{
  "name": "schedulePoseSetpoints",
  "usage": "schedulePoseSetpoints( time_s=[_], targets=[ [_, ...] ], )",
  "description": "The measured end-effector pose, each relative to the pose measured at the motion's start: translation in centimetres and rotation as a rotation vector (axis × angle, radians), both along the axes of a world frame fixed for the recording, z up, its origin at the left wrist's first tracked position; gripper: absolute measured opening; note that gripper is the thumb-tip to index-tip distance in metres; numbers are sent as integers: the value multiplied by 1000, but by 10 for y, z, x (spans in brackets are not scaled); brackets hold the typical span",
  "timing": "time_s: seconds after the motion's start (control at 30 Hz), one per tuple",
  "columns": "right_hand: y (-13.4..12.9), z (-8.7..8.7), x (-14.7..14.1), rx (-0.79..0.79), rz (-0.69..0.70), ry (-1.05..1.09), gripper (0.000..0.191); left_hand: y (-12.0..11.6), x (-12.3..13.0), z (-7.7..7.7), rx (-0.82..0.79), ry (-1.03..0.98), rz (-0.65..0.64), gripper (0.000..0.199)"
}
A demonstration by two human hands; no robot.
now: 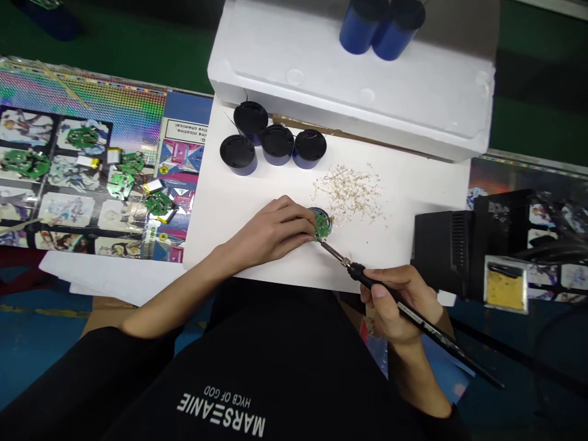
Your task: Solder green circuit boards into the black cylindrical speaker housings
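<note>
My right hand [402, 300] is closed round the black handle of a soldering iron [367, 277], whose tip points up and left. That tip meets the near edge of a round green circuit board [323, 225], or comes very close to it. The board sits in a round, dark-rimmed housing, with thin coloured wires at its right side. My left hand [287, 228] is closed at the left edge of this housing, fingers together and bent over it. Its fingertips cover part of the board, and whether they pinch a wire or only the housing is hidden.
Several blue cups with black tops [277, 144] stand behind my left hand. Small tan bits [351, 193] lie scattered beyond the board. A white foam block [349, 92] bounds the back. Green boards with batteries [122, 184] lie left; a black box [443, 251] and yellow sponge [505, 288] stand right.
</note>
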State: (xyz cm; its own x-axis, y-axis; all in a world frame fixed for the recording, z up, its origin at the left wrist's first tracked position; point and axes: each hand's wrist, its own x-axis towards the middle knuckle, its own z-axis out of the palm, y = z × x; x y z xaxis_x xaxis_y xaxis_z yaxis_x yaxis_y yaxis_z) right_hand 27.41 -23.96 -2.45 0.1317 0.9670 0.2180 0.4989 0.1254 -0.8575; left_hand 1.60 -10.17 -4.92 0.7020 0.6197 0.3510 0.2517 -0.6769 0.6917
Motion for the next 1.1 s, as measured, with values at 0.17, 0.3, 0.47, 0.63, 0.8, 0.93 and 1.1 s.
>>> schedulePoseSetpoints(
  time_s=[0.17, 0.3, 0.47, 0.63, 0.8, 0.93, 1.1],
  targets=[
    [7, 10, -2, 26, 45, -55, 11, -2, -1, -2, -26, 3, 4, 16],
    [9, 11, -2, 28, 42, -107, 10, -3, -1, -3, -7, 17, 4, 15],
    [5, 4, 1, -26, 13, 137, 12, -2, -1, -3, 20, 19, 4, 15],
    [8, 5, 1, 73, -166, 286, 11, -2, -1, -4, -23, 34, -4, 16],
    [15, 6, 5, 145, -187, 367, 15, -2, -1, -3, -3, 15, -10, 16],
    [16, 1, 8, 154, -242, 349, 18, -2, 0, -1, -22, 33, -5, 15],
    [20, -7, 7, 227, -332, 348, 16, -4, -3, -1, 20, 41, 19, 11]
  ],
)
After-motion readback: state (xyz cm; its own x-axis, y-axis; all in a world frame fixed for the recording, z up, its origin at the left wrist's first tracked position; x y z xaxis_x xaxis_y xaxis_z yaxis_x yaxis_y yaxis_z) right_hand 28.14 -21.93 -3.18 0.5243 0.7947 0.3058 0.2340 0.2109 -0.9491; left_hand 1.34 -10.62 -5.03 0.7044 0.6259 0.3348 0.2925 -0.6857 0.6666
